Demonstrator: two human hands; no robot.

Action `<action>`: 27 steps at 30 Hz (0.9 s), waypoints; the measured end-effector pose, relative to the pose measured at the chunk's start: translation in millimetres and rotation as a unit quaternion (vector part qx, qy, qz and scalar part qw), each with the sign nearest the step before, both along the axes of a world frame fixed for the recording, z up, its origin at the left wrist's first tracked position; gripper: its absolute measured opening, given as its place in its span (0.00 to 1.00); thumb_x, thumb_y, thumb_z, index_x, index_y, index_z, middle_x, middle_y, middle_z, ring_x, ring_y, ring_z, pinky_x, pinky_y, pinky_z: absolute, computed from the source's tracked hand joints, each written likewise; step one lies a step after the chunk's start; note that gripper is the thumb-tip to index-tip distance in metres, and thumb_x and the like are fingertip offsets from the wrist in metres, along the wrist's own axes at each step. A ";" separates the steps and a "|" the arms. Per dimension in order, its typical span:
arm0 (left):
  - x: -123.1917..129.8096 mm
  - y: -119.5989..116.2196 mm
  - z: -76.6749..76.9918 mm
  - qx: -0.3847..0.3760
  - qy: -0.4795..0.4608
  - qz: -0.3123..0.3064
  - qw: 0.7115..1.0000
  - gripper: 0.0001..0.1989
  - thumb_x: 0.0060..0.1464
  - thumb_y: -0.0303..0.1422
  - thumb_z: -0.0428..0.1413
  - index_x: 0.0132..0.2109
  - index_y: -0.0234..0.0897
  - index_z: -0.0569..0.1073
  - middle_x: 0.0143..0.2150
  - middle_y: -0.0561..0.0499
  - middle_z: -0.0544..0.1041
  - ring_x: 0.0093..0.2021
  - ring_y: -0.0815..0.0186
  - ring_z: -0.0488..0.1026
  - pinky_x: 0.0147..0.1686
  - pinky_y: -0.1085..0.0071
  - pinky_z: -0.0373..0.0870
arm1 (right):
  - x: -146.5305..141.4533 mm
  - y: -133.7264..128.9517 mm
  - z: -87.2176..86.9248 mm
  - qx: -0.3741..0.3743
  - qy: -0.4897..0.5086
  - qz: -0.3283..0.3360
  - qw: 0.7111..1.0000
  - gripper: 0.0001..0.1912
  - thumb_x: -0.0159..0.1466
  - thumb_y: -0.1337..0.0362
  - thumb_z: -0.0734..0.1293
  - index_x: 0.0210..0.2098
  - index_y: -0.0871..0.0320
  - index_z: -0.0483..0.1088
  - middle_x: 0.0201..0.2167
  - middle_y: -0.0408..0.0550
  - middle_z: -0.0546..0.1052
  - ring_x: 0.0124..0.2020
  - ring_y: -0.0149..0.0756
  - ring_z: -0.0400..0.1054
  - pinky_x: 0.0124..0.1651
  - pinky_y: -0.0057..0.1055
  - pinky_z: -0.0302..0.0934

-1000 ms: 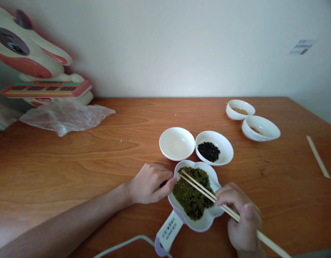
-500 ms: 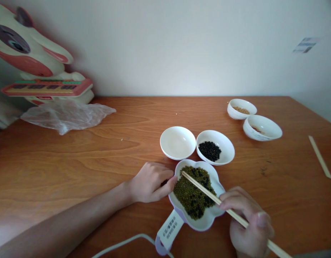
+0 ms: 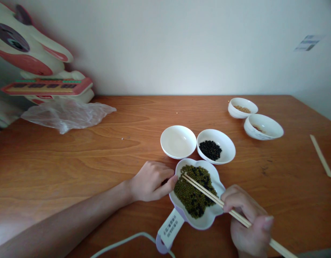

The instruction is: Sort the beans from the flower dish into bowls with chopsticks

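Note:
A flower-shaped white dish [image 3: 217, 181] with a labelled handle holds green beans [image 3: 185, 190] mixed with black ones. My left hand [image 3: 153, 181] grips the dish's left rim between thumb and fingers. In my right hand [image 3: 247, 218] is a pair of wooden chopsticks [image 3: 205, 191], their tips slightly apart among the green beans near the dish's upper left. Behind the dish stand an empty white bowl [image 3: 178, 142] and, touching it on the right, a white bowl [image 3: 228, 146] with black beans [image 3: 210, 149].
Two more white bowls [image 3: 236, 111] [image 3: 270, 129] stand at the back right, holding small contents. A wooden stick [image 3: 321, 156] lies at the far right. At the left are a plastic bag [image 3: 66, 116] and a cow-shaped toy keyboard [image 3: 47, 87]. A white cable [image 3: 122, 242] runs below the dish.
The chopstick tips have parted slightly and shifted a little to the right and down over the beans. My left hand stays on the rim.

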State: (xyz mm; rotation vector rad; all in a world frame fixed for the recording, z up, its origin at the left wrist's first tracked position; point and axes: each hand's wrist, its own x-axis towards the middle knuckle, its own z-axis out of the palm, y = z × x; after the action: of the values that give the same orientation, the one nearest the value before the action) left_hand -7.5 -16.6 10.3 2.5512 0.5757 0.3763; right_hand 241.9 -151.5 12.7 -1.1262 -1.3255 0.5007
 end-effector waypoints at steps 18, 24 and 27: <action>0.4 0.0 1.4 0.006 -0.005 -0.003 1.000 0.20 0.73 0.35 0.43 0.31 0.38 0.65 0.27 0.52 0.73 0.27 0.68 0.69 0.31 0.68 0.60 | 2.5 -10.0 -9.3 0.034 0.046 -0.042 0.997 0.36 0.75 0.43 0.49 0.28 0.52 0.78 0.20 0.48 0.74 0.24 0.40 0.70 0.29 0.38 0.61; 0.8 0.5 2.0 0.013 -0.011 0.000 1.000 0.20 0.73 0.35 0.44 0.30 0.38 0.66 0.27 0.52 0.73 0.27 0.68 0.69 0.31 0.68 0.61 | 4.9 -11.5 -10.1 0.123 0.055 -0.109 0.985 0.37 0.75 0.42 0.49 0.29 0.54 0.80 0.21 0.48 0.76 0.23 0.41 0.70 0.30 0.40 0.60; 0.6 0.3 1.4 0.012 -0.004 0.002 1.000 0.20 0.73 0.36 0.43 0.30 0.38 0.65 0.27 0.52 0.73 0.27 0.68 0.69 0.31 0.68 0.60 | 5.2 -7.6 -0.6 0.156 0.022 -0.146 0.977 0.35 0.75 0.43 0.51 0.28 0.54 0.80 0.21 0.47 0.76 0.23 0.41 0.70 0.32 0.41 0.62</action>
State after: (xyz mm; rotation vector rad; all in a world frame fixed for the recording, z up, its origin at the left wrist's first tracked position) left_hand -6.8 -16.3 11.7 2.5697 0.5777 0.3968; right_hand 247.1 -159.1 12.1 -1.0174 -1.1296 0.0955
